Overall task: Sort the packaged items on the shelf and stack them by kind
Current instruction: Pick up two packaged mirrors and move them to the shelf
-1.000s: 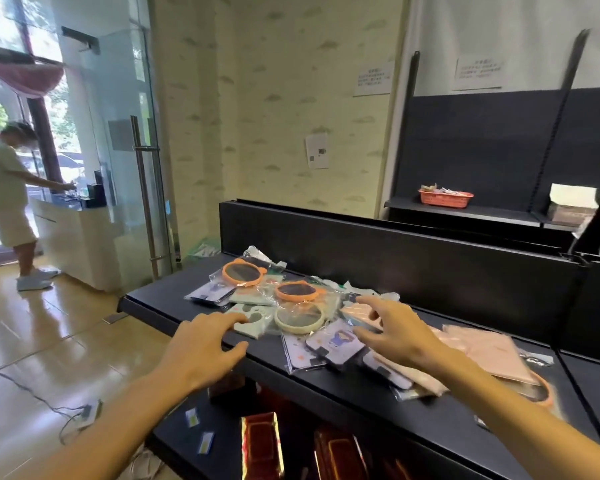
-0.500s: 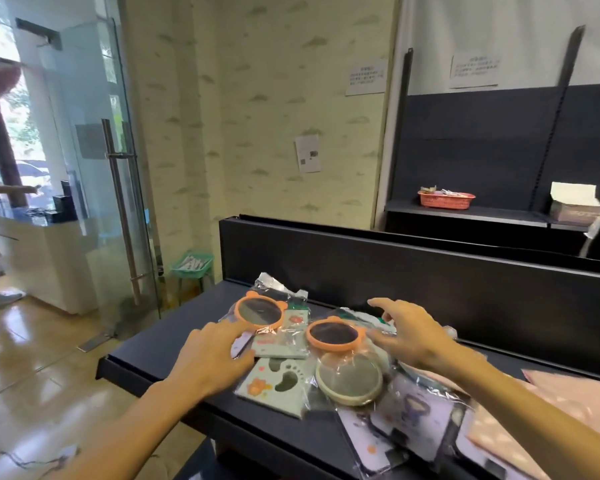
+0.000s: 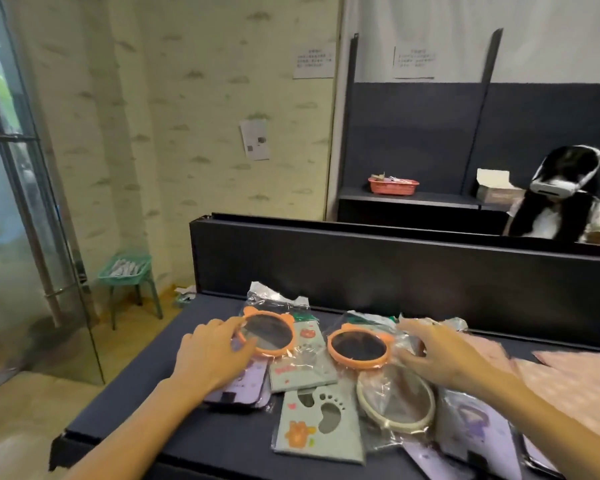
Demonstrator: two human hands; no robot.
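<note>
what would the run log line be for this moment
phase: sorting start | left hand: gripping left orange mirror | right hand: open, beside right orange mirror | stacks: none yet

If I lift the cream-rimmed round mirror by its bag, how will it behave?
The cream-rimmed mirror looks rigid, but its loose, glossy wrap is probably slippery, so it may slide or swing. It lies flat, so rolling seems unlikely; the mirror face may be fragile.
</note>
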